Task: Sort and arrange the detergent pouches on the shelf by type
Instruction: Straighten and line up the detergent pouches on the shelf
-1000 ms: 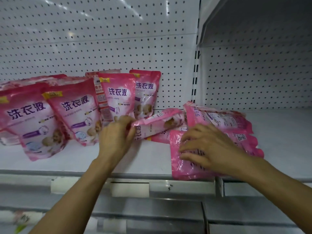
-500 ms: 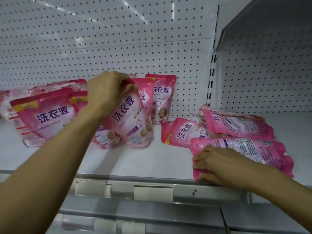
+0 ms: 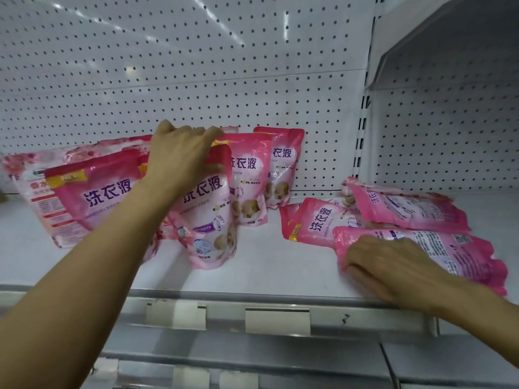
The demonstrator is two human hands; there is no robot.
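Two hands: left (image 3: 182,158) grips upright pouch (image 3: 207,220) (right (image 3: 393,265) presses flat pouch (image 3: 438,248)).

Both forearms are bare (no sleeves, watch or rings show on either).

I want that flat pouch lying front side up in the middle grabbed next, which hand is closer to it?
Right. The right hand rests on the neighbouring flat pouch, beside the face-up pouch; the left hand grips a standing pouch further left.

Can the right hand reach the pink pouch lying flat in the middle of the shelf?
Probably yes. The right hand presses the front pouch right beside the flat pouch, and nothing covers its near end.
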